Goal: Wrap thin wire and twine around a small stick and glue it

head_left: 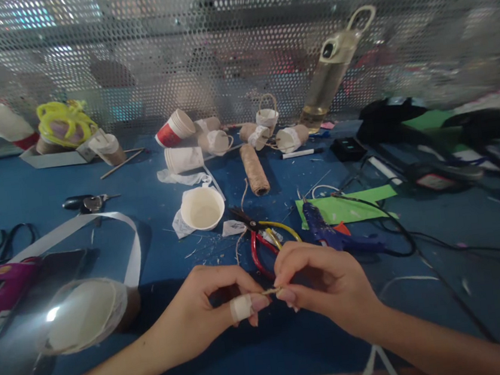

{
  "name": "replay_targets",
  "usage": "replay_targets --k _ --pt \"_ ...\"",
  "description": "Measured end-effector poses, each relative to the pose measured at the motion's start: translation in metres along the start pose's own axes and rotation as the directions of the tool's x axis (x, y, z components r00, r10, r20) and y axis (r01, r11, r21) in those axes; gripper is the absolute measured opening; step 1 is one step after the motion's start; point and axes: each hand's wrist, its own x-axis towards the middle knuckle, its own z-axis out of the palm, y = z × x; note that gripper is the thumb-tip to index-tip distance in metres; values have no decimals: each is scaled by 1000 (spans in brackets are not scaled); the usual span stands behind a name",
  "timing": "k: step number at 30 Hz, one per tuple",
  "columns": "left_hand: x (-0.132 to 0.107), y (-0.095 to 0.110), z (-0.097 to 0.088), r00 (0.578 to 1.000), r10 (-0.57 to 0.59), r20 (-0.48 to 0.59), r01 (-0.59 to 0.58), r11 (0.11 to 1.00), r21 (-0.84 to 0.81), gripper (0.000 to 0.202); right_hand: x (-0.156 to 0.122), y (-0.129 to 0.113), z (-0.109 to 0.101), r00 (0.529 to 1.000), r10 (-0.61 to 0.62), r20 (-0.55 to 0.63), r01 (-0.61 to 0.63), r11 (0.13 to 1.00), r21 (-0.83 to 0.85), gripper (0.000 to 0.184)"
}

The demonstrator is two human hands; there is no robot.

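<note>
Between my two hands a short stretch of twine [271, 291] is pinched at both sides. My left hand [220, 299], with white tape round the thumb, is closed on its left part. My right hand [321, 278] grips the other part between thumb and fingertips. Just beyond lie pliers [261, 231] with one red and one yellow handle, partly covered by my right hand. A spool of twine [255, 172] rests farther back, its loose strand trailing toward the pliers. Left of the pliers stands a white paper cup [202, 208].
A blue glue gun [333, 229] lies on green paper [355, 205], its cord running right. Several twine-wrapped cups [215, 142] sit near the perforated metal screen [198, 49]. A tall bottle [332, 76] leans there. At left are a magenta glue gun [7, 293] and white ribbon [132, 243].
</note>
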Motion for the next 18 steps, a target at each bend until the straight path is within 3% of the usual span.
replay_targets --k 6,18 --pt "-2 -6 1 996 -87 20 88 993 -78 24 0 0 -1 1000 -15 13 15 999 -39 6" --pt "-1 -8 1 991 -130 26 133 977 -168 29 -3 3 0 1000 25 20 -27 991 133 6"
